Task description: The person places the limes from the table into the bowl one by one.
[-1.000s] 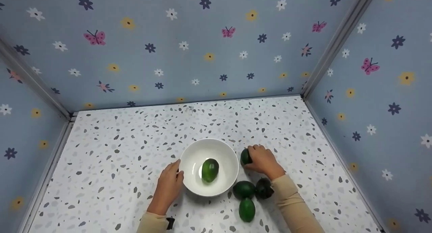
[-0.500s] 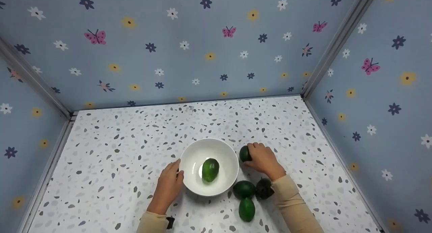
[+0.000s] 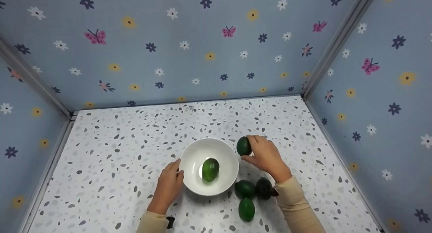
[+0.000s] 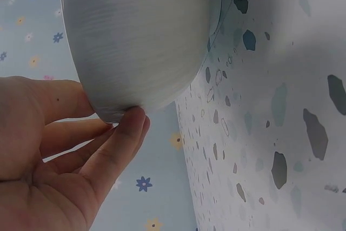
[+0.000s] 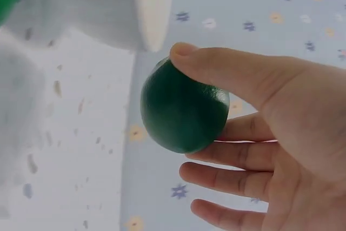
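A white bowl stands on the speckled table with one green mango-like fruit inside. My left hand holds the bowl's left rim between thumb and fingers; the left wrist view has the fingertips against the bowl's outer wall. Just off the bowl's right rim, my right hand grips a smooth dark green oval fruit. In the right wrist view that fruit sits between the thumb and the upper fingers, raised near the bowl's edge, while the lower fingers stretch past it.
Right of the bowl lie a dark green fruit, a brighter green one and a blackish one, close together near the right sleeve. Blue flowered panels wall the table at the back and sides.
My right hand has moved up and slightly away with the dark green fruit, which now shows more of itself. The left hand and bowl have stayed put. The nearby fruits have shifted very slightly.
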A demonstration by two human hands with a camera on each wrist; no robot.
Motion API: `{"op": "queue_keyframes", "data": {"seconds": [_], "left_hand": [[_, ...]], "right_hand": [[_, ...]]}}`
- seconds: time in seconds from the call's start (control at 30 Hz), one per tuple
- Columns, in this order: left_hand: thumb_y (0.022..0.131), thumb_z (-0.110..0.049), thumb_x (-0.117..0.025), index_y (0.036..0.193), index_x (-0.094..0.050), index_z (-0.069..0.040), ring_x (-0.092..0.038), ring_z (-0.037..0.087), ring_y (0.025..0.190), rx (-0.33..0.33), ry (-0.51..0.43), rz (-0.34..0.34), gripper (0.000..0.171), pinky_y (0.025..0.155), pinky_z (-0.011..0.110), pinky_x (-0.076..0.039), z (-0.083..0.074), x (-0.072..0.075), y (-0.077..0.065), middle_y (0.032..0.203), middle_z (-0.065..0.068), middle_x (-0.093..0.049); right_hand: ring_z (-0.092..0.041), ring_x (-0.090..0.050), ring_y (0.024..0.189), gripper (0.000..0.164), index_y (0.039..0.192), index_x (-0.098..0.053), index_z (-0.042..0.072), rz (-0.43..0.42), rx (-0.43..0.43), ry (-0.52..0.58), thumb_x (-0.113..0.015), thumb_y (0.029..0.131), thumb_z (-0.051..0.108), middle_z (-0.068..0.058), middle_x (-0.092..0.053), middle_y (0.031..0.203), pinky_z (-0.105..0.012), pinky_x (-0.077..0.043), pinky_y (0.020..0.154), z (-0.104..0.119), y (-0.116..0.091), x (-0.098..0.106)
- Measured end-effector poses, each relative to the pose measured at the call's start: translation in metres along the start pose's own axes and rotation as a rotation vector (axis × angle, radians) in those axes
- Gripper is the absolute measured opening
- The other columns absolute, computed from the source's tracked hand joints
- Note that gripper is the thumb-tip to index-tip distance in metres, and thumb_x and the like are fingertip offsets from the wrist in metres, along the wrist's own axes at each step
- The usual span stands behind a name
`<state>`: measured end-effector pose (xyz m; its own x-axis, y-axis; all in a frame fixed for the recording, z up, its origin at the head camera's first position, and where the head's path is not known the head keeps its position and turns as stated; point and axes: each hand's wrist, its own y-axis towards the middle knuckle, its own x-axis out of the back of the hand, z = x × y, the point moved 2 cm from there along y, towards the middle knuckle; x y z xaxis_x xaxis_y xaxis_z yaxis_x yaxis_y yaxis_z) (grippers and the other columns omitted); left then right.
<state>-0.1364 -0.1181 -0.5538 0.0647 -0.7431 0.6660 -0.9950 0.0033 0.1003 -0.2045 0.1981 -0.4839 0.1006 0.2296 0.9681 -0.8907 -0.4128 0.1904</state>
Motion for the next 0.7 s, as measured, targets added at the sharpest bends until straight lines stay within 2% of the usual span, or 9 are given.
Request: {"op": "queue_keyframes", "data": {"seconds": [0.2,0.4,0.57,0.7], "left_hand": [[0.098,-0.004,-0.06,0.141,-0.05,0.01,-0.055,0.042,0.119,-0.01,0.004,-0.012,0.046,0.1,0.052,-0.048,0.001,0.0,-0.001,0.131,0.026,-0.057],[0.096,0.0,-0.062,0.138,-0.052,0.012,-0.059,0.04,0.114,-0.063,0.002,-0.046,0.044,0.094,0.047,-0.053,0.002,-0.001,-0.003,0.126,0.025,-0.059],[0.097,-0.001,-0.061,0.138,-0.051,0.011,-0.059,0.039,0.115,-0.05,-0.004,-0.035,0.044,0.095,0.046,-0.053,0.002,-0.001,-0.002,0.127,0.024,-0.059],[0.098,-0.002,-0.06,0.138,-0.051,0.012,-0.058,0.04,0.116,-0.044,-0.011,-0.027,0.044,0.096,0.047,-0.052,0.002,-0.001,-0.001,0.127,0.025,-0.059]], "right_hand": [[-0.032,-0.06,0.106,0.073,0.134,-0.058,0.004,-0.023,0.057,0.042,-0.084,0.079,0.046,-0.013,-0.064,0.121,-0.05,-0.053,0.081,0.018,-0.003,0.008],[-0.029,-0.059,0.103,0.074,0.131,-0.059,0.006,0.002,0.111,0.062,-0.084,0.077,0.049,-0.011,-0.065,0.118,-0.046,-0.051,0.081,0.037,-0.005,-0.006],[-0.029,-0.057,0.097,0.074,0.127,-0.06,0.005,0.061,0.144,-0.011,-0.084,0.075,0.051,-0.009,-0.065,0.112,-0.043,-0.05,0.079,0.047,-0.007,-0.024],[-0.028,-0.052,0.088,0.07,0.119,-0.061,0.005,0.08,0.174,-0.09,-0.085,0.073,0.052,-0.008,-0.065,0.104,-0.041,-0.048,0.072,0.052,-0.007,-0.037]]}}
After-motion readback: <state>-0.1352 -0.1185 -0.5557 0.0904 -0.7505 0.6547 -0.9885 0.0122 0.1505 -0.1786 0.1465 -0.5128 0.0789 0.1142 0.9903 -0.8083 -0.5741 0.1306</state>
